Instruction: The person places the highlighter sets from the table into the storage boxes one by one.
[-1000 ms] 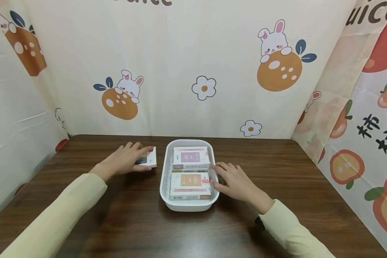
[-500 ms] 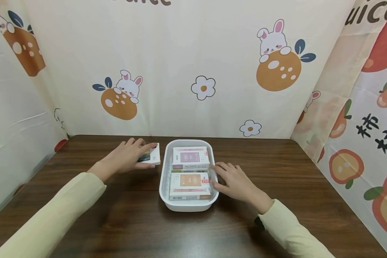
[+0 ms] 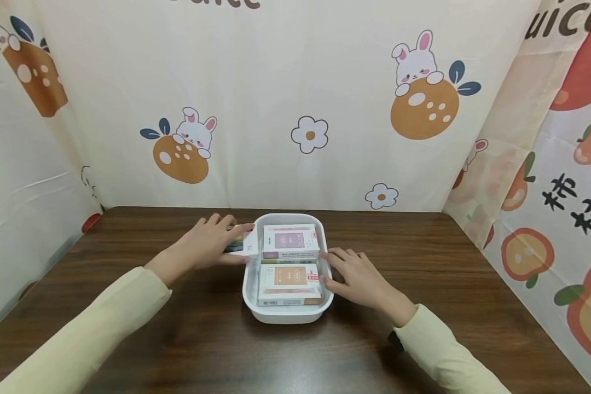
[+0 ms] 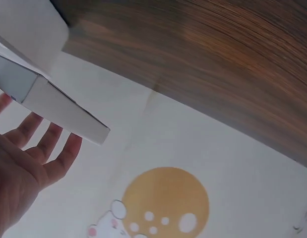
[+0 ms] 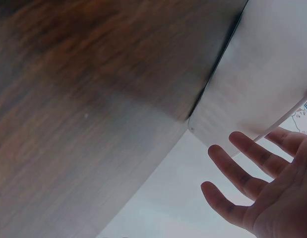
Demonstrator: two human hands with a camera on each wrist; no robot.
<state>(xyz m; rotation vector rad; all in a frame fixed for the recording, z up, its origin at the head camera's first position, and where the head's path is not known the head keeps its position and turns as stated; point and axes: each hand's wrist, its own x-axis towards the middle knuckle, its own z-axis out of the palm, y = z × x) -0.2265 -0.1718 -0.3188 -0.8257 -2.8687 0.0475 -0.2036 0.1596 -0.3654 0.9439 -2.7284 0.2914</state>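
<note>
In the head view my left hand (image 3: 201, 246) pinches a small white box (image 3: 250, 244) with a multicoloured picture, thumb on the near side and fingers on the far side. The box overlaps the left rim of a white plastic tub (image 3: 248, 284). From the left wrist, the fingers (image 4: 49, 141) lie along the edge of the raised white box (image 4: 69, 111). Inside the tub lie a purple-printed box (image 3: 290, 241) and an orange-printed box (image 3: 289, 283). My right hand (image 3: 357, 276) touches the tub's right rim with relaxed fingers; the right wrist view shows them spread beside the tub's wall (image 5: 252, 74).
A dark wooden table (image 3: 177, 339) carries the tub. A green edge (image 3: 290, 261) shows between the two boxes in it. Behind the table hangs a pale printed curtain (image 3: 256, 164), with more printed cloth (image 3: 532, 241) at the right side.
My left hand has carried the small white box rightward, from the table left of the tub to the tub's left rim. The right hand has stayed at the tub's right rim.
</note>
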